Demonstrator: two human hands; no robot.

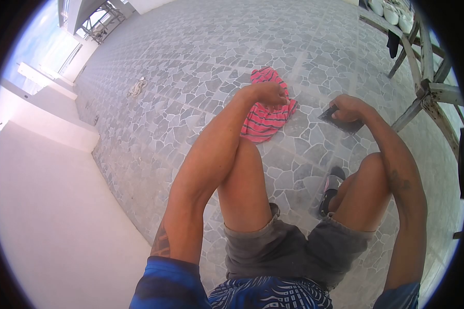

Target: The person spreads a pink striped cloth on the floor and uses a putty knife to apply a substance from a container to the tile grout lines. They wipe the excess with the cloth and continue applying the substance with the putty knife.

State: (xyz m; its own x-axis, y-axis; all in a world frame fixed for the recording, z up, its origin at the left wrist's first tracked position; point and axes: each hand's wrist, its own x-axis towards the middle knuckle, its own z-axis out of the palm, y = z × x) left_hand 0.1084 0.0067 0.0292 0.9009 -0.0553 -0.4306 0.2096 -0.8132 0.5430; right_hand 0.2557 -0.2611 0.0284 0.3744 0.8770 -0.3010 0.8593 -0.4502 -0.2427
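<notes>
My left hand [271, 96] is closed, fingers curled in, over a pink cloth with dark stripes [264, 125]. The cloth lies crumpled on the tiled floor, and the hand overlaps its middle in this view. I cannot tell what, if anything, is pinched in those fingers. Off to the right, my right hand [347, 108] grips a dark flat rectangular plate [351, 126] close over the floor. Its upper face is mostly covered by my fist, with the corners sticking out on both sides. My bent knees frame the floor between the two hands.
Grey stone-pattern tiles with pale joints [191, 77] stretch ahead. A low white wall [46, 170] runs along the left. Wooden scaffold legs [427, 92] stand at the right, with a dark rag [393, 44] hanging there. A small pale bundle [137, 86] lies farther off.
</notes>
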